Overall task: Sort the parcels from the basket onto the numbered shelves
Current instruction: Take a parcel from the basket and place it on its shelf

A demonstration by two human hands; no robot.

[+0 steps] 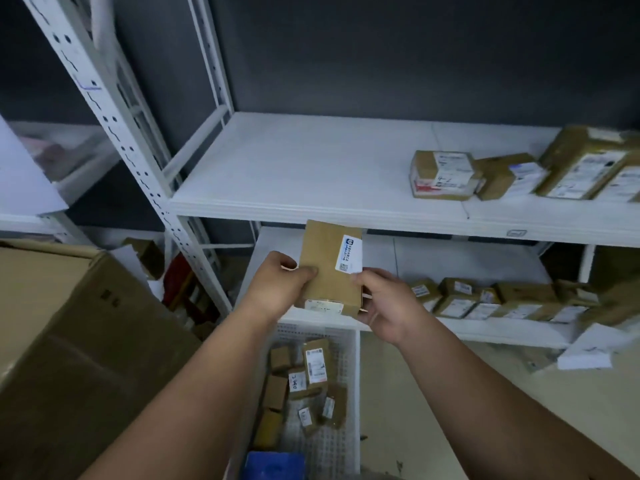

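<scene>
Reading label | left hand (277,287) and right hand (388,304) clamped flat brown cardboard parcel (329,268), frame centre | white perforated plastic basket (349,393) below

The left and middle of the upper shelf (294,168) are left bare, its right end being taken up by labelled cardboard parcels (443,174), while the lower shelf (450,258) is crowded along its front right.

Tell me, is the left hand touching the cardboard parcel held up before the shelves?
Touching. The head view shows the left hand gripping the cardboard parcel's left edge, thumb on its face.
</scene>
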